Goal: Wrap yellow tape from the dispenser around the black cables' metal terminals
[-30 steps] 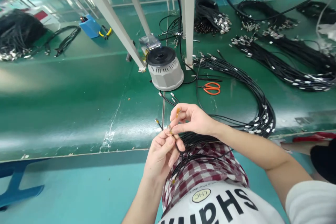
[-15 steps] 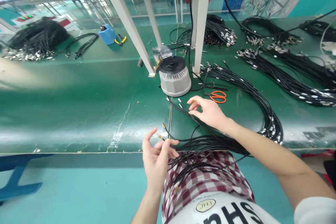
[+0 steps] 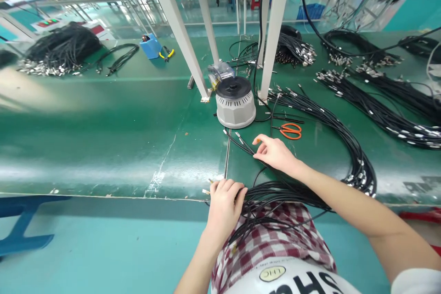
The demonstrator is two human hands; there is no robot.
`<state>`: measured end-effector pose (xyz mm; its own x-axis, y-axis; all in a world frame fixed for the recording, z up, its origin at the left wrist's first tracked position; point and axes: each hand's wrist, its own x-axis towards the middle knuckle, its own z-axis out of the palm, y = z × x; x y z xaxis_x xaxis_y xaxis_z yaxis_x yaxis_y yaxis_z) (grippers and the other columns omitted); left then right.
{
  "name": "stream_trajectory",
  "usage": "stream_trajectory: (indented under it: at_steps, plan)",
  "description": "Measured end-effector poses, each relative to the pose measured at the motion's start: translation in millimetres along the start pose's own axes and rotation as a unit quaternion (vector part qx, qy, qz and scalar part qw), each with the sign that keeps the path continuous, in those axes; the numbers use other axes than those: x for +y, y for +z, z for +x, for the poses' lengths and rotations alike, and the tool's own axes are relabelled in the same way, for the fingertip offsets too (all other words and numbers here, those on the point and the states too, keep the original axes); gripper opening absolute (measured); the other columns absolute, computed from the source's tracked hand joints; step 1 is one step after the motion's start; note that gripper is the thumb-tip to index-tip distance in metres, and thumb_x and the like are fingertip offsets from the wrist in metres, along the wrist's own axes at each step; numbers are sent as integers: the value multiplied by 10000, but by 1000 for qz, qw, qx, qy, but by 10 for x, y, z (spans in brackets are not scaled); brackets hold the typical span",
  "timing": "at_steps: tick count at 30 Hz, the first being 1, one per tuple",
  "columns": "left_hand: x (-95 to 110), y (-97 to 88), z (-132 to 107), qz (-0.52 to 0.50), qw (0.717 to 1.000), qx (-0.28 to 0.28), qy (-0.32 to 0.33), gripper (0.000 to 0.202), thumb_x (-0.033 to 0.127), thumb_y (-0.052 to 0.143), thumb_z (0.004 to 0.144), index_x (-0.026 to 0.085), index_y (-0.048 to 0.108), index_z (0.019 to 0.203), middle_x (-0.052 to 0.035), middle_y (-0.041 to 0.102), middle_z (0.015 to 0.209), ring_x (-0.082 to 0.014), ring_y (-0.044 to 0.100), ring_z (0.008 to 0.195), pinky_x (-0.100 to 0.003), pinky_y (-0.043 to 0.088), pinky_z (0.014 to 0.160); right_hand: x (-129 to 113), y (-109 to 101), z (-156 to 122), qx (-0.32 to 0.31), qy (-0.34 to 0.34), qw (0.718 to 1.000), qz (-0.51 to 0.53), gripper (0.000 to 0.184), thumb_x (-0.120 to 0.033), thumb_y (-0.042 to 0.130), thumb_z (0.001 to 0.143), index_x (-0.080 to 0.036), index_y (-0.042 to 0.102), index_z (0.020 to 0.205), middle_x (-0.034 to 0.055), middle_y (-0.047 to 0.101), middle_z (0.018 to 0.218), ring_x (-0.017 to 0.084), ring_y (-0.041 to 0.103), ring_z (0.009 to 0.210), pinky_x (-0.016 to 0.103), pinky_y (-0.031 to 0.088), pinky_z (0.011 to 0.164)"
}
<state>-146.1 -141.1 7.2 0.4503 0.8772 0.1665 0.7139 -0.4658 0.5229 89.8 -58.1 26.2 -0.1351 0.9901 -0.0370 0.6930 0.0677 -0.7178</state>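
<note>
My left hand rests at the near edge of the green bench, fingers curled over a bundle of thin black cables that runs across my lap; gold-tipped cable ends stick out to its left. My right hand lies farther out on the bench, fingers bent and pinching at loose black cable ends with silver connectors, an orange bit at one fingertip. A grey round device with a black top stands just beyond these ends.
Orange-handled scissors lie right of my right hand. A big loop of black cables and further bundles fill the right side. White frame posts rise from the bench. A blue box and a cable heap sit far left.
My hands have parted: the right reached out to the loose cable ends on the bench, and the left dropped to the bench edge and closed over the bundle.
</note>
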Motion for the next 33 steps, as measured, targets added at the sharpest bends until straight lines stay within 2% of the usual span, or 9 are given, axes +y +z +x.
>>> stream_trajectory:
  at_steps: [2,6,11,14,17,20,22,26,33]
  plan:
    - [7,2,30,-37,999,9,-21,181,279,538,979,210,698,932,-61,689,901,-237,593,904,-433,384,910,-29,-70,-55,-3,1,999,34,353,-322,712,814,-234,556,1119,-17,723,794,145,670,682,276,467,670]
    - [82,-76,191,-246,962,74,-91,226,291,608,943,220,686,1143,-95,697,1107,-232,612,1006,-392,434,923,-195,-126,-300,5,-29,986,162,416,-380,727,815,-233,535,1153,9,725,859,155,675,753,280,450,653]
    - [287,-284,503,-572,787,151,-174,299,315,673,911,184,664,1179,-102,726,1070,-128,608,740,-271,476,719,-405,-56,-607,-9,-60,980,187,343,-327,745,818,-254,579,1109,-13,716,840,154,671,746,311,413,678]
    - [361,-394,567,-633,739,146,-179,184,306,683,901,149,695,997,-65,718,861,-98,571,607,-230,434,594,-449,-75,-655,-44,-63,979,188,361,-345,757,817,-260,598,1130,-14,724,867,157,668,784,313,417,713]
    - [408,-452,526,-630,748,89,-190,191,319,689,894,135,697,943,-28,657,713,-83,523,544,-205,378,513,-477,-198,-622,-111,-50,957,264,371,-523,632,900,-208,666,1092,34,735,899,165,666,809,308,431,723]
    - [461,-467,463,-589,781,58,-200,219,341,696,890,130,702,950,-12,627,673,-66,466,523,-196,352,499,-522,-341,-573,-201,-13,919,340,748,-696,237,979,-135,732,961,74,723,782,144,657,681,288,421,643]
    - [500,-472,436,-550,809,54,-200,239,354,706,881,138,715,983,-14,632,691,-76,481,555,-204,375,528,-551,-396,-550,-248,7,905,346,905,-751,105,943,-112,746,931,77,704,701,131,641,591,274,408,585]
    - [571,-482,397,-470,864,35,-176,288,339,785,804,169,728,1030,-17,629,741,-126,548,677,-241,437,633,-572,-418,-534,-271,21,906,324,903,-788,143,916,-106,733,875,77,695,656,129,629,524,259,446,561]
    - [652,-404,343,-261,958,81,-87,184,251,738,840,213,733,1019,12,598,699,-109,450,579,-247,399,593,-582,-486,-547,-274,3,934,230,880,-781,164,920,-124,713,712,87,715,644,132,653,542,265,506,676]
